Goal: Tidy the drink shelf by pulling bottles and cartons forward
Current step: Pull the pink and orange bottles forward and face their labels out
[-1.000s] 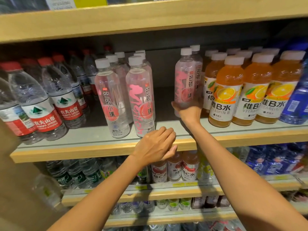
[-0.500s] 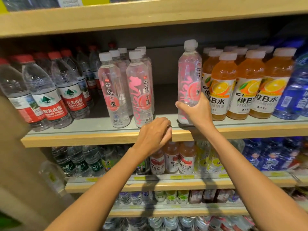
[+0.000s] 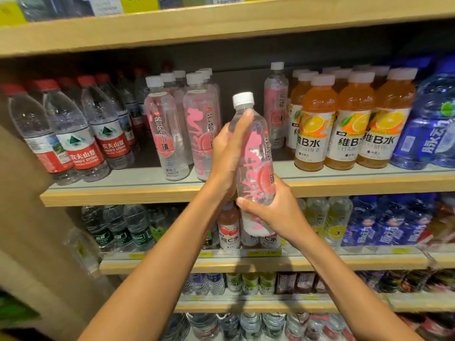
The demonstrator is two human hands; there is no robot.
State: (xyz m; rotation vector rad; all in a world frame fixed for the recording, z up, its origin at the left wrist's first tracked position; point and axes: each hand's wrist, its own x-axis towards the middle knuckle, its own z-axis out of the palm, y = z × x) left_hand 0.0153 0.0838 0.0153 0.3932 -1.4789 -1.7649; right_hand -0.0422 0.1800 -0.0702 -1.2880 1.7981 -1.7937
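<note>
- The pink-label bottle (image 3: 254, 153) is held in the air, upright with a slight tilt. It is on the near side of the drink shelf (image 3: 123, 194), before the gap between the two front pink bottles (image 3: 184, 134) and the orange drinks (image 3: 318, 124).
- The right grip (image 3: 273, 212) is closed round its lower body. The left grip (image 3: 227, 158) clasps its upper body from the left, with one digit lying up toward the white cap.
- The step looks like bringing this bottle to the front row.
- The next move calls for setting it down at the shelf's front edge, just right of the pink pair, label outward, without knocking its neighbours.
- A lone pink bottle (image 3: 276, 104) stands far back and probably needs pulling forward too.
- Red-capped water bottles (image 3: 81, 136) fill the left and blue bottles (image 3: 428, 126) the right.
</note>
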